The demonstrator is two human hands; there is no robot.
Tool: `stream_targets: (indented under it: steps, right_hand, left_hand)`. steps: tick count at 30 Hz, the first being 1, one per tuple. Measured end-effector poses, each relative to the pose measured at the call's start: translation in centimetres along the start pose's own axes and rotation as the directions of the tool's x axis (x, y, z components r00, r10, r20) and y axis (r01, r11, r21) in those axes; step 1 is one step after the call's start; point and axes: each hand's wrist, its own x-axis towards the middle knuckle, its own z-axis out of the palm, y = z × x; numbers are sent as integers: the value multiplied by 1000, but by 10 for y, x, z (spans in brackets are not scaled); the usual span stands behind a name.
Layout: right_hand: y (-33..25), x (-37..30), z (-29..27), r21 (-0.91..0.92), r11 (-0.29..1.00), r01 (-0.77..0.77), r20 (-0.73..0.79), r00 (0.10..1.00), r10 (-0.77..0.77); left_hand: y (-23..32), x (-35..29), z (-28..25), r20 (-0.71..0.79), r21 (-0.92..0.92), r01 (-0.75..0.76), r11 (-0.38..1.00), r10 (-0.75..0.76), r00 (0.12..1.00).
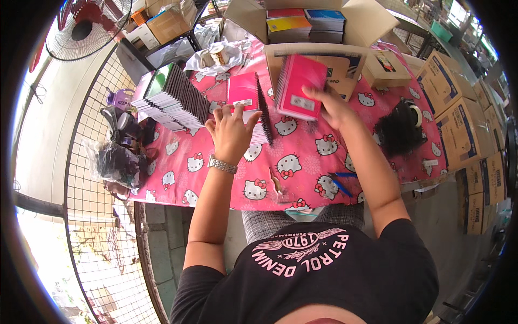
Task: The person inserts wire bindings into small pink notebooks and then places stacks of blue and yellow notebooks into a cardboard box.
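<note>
My right hand (333, 107) grips a small bundle of pink spiral notebooks (302, 78), thumb across the top cover. The bundle is tilted and raised in front of an open cardboard carton (345, 67). My left hand (231, 132), with a metal-band watch on the wrist, has its fingers spread at the near edge of a stack of pink spiral notebooks (242, 86); its fingertips seem to touch the top one. Left of that stands a taller stack of spiral notebooks (181, 100) with a green and white top cover.
Inside the carton are yellow notebooks (288, 24) and blue notebooks (325, 16). Blue pens (342, 186) lie near the table's front edge. A tape roll (415, 116) sits by black plastic at right. Closed cartons (456, 129) are piled beyond the right side. A fan (83, 29) stands far left.
</note>
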Motion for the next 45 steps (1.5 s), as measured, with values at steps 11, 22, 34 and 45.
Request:
stream_targets:
  steps: [11, 22, 34, 45]
  right_hand:
    - [3, 121, 101, -346, 876, -337, 231, 874, 428]
    - [-53, 42, 116, -940, 278, 196, 199, 980, -17]
    - [-148, -108, -6, -847, 442, 294, 113, 914, -390]
    - [-162, 166, -84, 99, 985, 140, -563, 824, -60]
  left_hand:
    - [-66, 75, 11, 464, -873, 380, -305, -279, 841]
    - [-74, 85, 48, 371, -925, 359, -123, -89, 924]
    - [-87, 115, -3, 99, -953, 121, 278, -92, 991]
    - [79, 170, -28, -69, -437, -578, 689, 615, 786]
